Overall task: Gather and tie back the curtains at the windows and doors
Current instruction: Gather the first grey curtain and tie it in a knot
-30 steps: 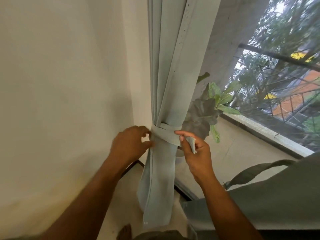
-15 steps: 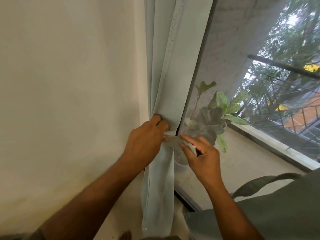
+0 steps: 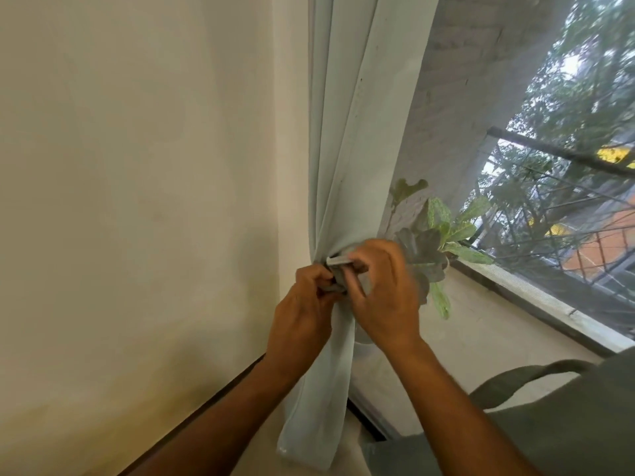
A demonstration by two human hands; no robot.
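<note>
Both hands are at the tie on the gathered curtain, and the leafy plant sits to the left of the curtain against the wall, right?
Not quite. The head view shows the plant to the right of the curtain, by the window. Both the left hand and right hand are at the tie.

One head-worn wide-angle camera supplies the only view. It looks forward and down along both forearms, tilted, facing a room corner: wall [image 3: 137, 201] on the left, curtain [image 3: 347, 149] at centre, window [image 3: 567, 187] on the right. The hands sit close, near frame centre. No second view shares the scene.
</note>
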